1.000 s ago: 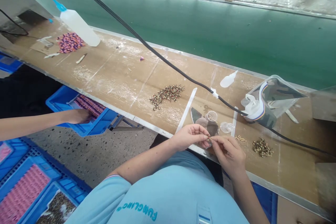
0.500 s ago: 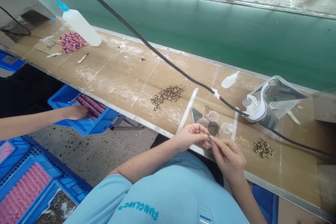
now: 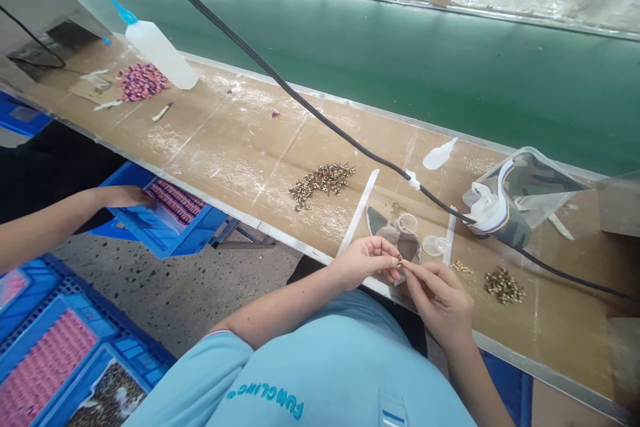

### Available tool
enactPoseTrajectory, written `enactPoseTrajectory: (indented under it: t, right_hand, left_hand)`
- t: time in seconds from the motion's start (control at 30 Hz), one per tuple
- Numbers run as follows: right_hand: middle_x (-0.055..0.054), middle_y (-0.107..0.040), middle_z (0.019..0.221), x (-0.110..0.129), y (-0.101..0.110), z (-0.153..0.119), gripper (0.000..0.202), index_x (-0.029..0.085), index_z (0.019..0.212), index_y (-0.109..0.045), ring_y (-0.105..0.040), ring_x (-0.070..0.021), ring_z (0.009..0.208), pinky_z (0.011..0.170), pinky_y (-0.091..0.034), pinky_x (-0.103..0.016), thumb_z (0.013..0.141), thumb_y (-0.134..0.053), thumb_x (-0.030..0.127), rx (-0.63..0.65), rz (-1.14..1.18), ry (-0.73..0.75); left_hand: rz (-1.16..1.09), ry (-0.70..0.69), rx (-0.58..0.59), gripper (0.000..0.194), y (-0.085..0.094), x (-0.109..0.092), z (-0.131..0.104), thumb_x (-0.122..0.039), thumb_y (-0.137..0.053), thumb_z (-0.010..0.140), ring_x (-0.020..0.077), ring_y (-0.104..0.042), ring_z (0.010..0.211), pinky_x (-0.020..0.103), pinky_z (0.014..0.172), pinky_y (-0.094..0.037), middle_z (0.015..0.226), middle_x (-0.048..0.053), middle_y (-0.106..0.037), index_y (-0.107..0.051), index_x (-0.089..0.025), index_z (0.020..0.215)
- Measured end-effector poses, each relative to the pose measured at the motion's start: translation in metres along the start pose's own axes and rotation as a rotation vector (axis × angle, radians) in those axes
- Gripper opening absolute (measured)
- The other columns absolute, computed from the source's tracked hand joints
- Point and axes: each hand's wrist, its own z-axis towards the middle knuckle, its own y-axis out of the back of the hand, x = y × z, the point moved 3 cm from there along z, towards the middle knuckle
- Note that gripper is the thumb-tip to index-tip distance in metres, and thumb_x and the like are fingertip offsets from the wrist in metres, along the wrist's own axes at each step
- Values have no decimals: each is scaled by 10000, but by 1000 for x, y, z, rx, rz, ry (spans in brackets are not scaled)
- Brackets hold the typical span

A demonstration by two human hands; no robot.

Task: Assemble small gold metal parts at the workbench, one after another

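My left hand pinches a tiny dark-and-gold piece between thumb and forefinger, over the table's near edge. My right hand meets it there, its thumb and forefinger pressed together at the piece; whether they grip it or something thinner is too small to tell. Just beyond the hands lie a grey-brown cloth, a small clear cup and a clear round lid. Right of them are a few small beige pieces and a pile of dark-and-gold pieces. A larger similar pile lies to the left.
A black cable crosses above the table. An open zip bag stands at right, a white bottle at far left beside pink-purple pieces. A co-worker's hand is at a blue crate.
The co-worker's hand has drawn back leftward over the blue crate. My hands stay together at the small piece, the right hand shifting slightly. The view has moved a little.
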Motion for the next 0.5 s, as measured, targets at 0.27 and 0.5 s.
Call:
enactPoseTrajectory:
  t: [0.27, 0.5]
  right_hand:
    - [3, -612, 763, -2, -1, 5, 71, 219, 880, -659, -561, -82, 587, 542, -474, -205, 858, -592, 232, 10, -8, -63]
    - [-17, -593, 782, -5, -5, 7, 117, 212, 831, -595, -584, -127, 722, 624, -484, -237, 903, -511, 250, 84, -24, -31]
  left_hand:
    - [10, -3, 17, 487, 1, -1, 0, -416, -840, 507, 118, -627, 497, 249, 569, -509, 573, 36, -675, -573, -110, 776]
    - [17, -7, 24, 505, 1, 0, -1, -425, -846, 497, 116, -629, 501, 250, 576, -516, 570, 34, -676, -573, -108, 780]
